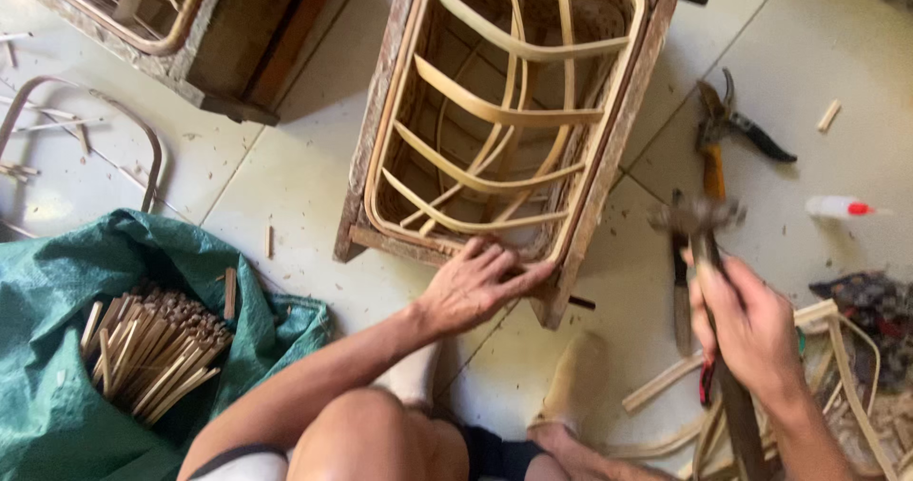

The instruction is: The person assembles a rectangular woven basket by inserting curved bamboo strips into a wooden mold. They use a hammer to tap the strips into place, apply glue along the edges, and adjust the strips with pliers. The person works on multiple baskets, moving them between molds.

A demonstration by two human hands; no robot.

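Observation:
A wooden box mould lies on the tiled floor with a frame of bent rattan strips fitted inside it. My left hand rests on the near rim of the mould, fingers spread over the rattan edge. My right hand grips the handle of a hammer, whose blurred head is raised to the right of the mould's near corner. My knee and feet show at the bottom of the view.
A green sack holding several cut rattan sticks lies at the left. Pruning shears, a small glue bottle and loose rattan strips lie at the right. Another wooden mould stands at the top left.

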